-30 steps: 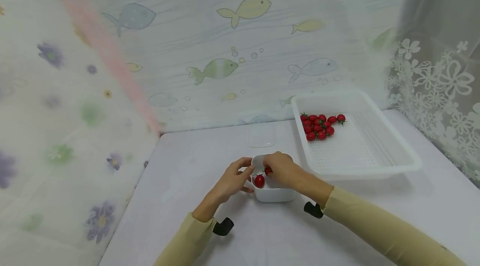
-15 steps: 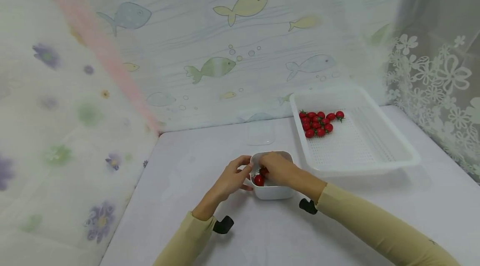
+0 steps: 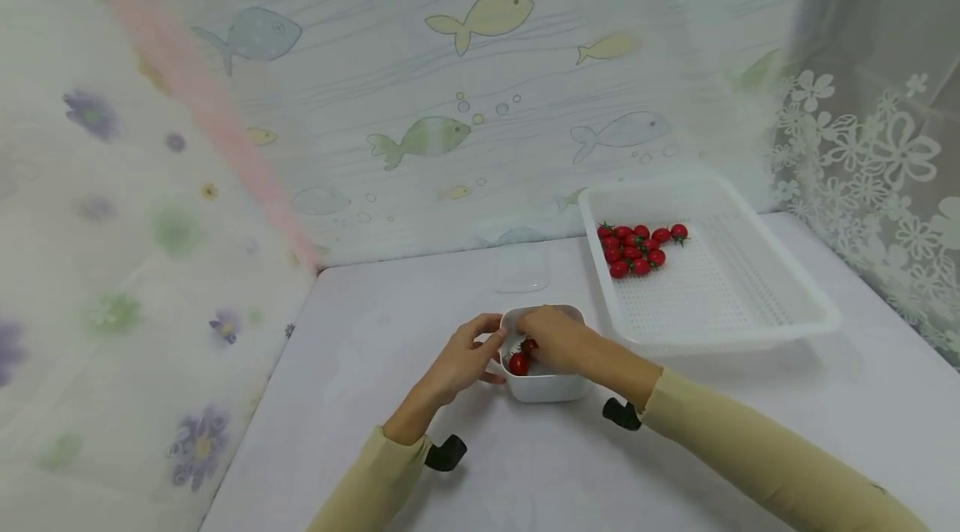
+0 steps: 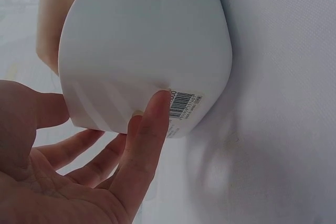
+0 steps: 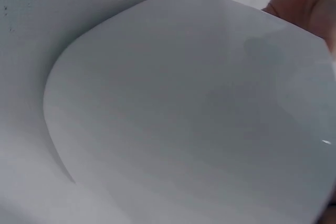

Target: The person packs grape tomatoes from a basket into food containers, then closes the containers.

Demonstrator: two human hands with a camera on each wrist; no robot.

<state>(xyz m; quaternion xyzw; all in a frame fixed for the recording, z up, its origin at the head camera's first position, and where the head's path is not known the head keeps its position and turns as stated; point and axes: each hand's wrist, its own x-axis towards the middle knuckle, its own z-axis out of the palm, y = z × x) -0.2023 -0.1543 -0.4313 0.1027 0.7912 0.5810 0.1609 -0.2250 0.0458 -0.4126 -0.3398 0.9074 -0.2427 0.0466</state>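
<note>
A white, square-sided container (image 3: 547, 389) stands on the table in front of me. My left hand (image 3: 463, 357) holds its left side, thumb (image 4: 52, 109) at the rim and fingers (image 4: 149, 140) against the outer wall beside a barcode label. My right hand (image 3: 558, 340) reaches down inside the container, and its fingers pinch a cherry tomato (image 3: 529, 346) low in the left part. The fingertips are mostly hidden behind the hand. Another cherry tomato (image 3: 518, 363) lies nearer the front left corner, close against the pinched one. In the right wrist view the container's wall (image 5: 178, 108) blocks the tomatoes.
To the right, a large white perforated basket (image 3: 735, 340) bears several cherry tomatoes (image 3: 630, 251) bunched at its left side. Behind the container lies a clear flat lid (image 3: 521, 272). Patterned curtains hang at the left, back and right of the table (image 3: 375, 332).
My right hand has shifted slightly left inside the container, bringing its cherry tomato beside the other one. My left hand keeps its place on the container.
</note>
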